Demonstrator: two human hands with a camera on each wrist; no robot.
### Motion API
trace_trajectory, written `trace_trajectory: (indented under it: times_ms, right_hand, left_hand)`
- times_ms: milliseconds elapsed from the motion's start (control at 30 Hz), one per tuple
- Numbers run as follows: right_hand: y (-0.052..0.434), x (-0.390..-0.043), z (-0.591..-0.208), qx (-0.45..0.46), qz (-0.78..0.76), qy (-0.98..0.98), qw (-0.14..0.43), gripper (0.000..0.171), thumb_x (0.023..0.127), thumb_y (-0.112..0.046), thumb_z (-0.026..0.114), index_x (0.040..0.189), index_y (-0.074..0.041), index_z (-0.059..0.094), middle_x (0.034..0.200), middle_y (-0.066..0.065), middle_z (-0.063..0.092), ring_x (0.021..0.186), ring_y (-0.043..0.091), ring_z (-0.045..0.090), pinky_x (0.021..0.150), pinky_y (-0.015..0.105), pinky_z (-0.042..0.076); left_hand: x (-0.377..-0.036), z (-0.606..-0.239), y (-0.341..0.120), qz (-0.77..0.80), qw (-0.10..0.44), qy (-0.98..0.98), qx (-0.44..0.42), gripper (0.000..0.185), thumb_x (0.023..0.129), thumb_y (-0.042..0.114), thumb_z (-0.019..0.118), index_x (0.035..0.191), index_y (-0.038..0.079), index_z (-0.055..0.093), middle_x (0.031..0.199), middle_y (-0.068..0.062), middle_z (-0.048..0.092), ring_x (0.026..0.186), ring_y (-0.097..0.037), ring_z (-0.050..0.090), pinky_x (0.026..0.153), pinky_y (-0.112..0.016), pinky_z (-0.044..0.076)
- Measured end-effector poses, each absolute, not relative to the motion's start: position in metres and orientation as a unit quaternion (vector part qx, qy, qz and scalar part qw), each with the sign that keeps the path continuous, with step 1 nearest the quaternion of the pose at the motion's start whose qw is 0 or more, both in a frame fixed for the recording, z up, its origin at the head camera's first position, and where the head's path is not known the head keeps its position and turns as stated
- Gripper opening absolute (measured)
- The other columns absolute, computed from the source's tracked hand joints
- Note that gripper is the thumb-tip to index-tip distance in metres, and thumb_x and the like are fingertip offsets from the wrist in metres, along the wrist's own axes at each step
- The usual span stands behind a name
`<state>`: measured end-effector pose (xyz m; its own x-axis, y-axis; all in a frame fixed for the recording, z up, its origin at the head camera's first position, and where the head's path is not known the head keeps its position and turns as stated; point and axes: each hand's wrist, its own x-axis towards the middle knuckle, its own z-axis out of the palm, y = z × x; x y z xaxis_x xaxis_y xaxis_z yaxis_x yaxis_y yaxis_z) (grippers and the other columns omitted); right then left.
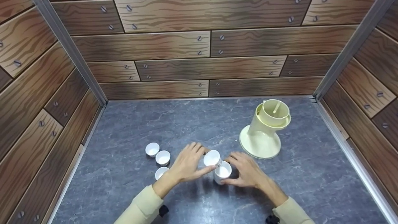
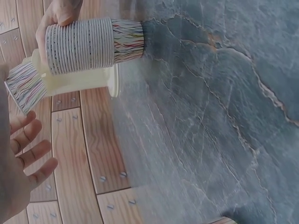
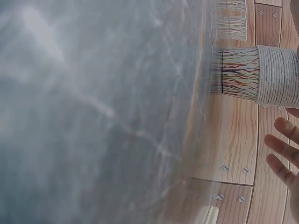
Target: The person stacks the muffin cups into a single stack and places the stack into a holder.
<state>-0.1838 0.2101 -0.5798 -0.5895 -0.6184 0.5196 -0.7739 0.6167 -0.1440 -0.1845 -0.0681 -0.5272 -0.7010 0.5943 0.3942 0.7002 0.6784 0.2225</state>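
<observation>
My left hand (image 1: pixel 188 163) pinches a single small paper cup (image 1: pixel 212 158) between thumb and fingers, tilted beside the top of a stack of nested cups. The cup (image 2: pixel 27 86) shows wavy coloured lines on its side in the left wrist view. My right hand (image 1: pixel 247 172) grips the stack (image 1: pixel 222 174) near its top, thumb on the near side. Many white rims are layered up the stack (image 2: pixel 80 45), above the patterned side of the lowest cup. In the right wrist view the stack (image 3: pixel 278 74) stands upright on the table, some fingers (image 3: pixel 282 147) held off it.
Three single cups stand left of my left hand: a far one (image 1: pixel 152 149), a middle one (image 1: pixel 163 157) and a near one (image 1: pixel 161 172) partly behind the wrist. A pale yellow stand (image 1: pixel 263 137) with a round base is behind my right hand. Wood-print walls (image 1: pixel 174 68) enclose the table.
</observation>
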Motion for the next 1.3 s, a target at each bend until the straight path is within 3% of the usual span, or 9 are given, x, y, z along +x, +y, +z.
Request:
trace_trajectory:
  times_ms: [367,667,1300]
  right_hand:
    - [0.211,-0.183,-0.578,0.396,0.174,-0.875,0.218,0.067,0.079,-0.075,0.076,0.113,-0.017,0.071,0.107,-0.001,0.070,0.097,0.015,0.066,0.084,0.034,0.056]
    - [0.211,-0.184,-0.580,0.399,0.172,-0.871,0.228,0.067,0.078,-0.075,0.077,0.111,-0.018,0.071,0.104,-0.003,0.069,0.095,0.014,0.065,0.081,0.032,0.054]
    - [0.211,-0.185,-0.581,0.398,0.167,-0.872,0.232,0.068,0.078,-0.077,0.076,0.108,-0.016,0.070,0.104,0.000,0.068,0.094,0.016,0.065,0.082,0.034,0.055]
  left_hand:
    - [-0.183,-0.526,-0.060,-0.177,0.155,-0.899,-0.369,0.057,0.099,0.069,0.054,0.125,0.020,0.065,0.117,0.002,0.066,0.112,-0.017,0.060,0.103,-0.036,0.052]
    - [-0.180,-0.528,-0.053,-0.173,0.155,-0.897,-0.377,0.055,0.098,0.068,0.056,0.121,0.019,0.065,0.115,0.002,0.065,0.106,-0.016,0.059,0.094,-0.034,0.053]
    - [-0.180,-0.533,-0.050,-0.159,0.158,-0.894,-0.389,0.055,0.097,0.069,0.057,0.119,0.020,0.066,0.113,0.003,0.065,0.106,-0.015,0.059,0.094,-0.033,0.053]
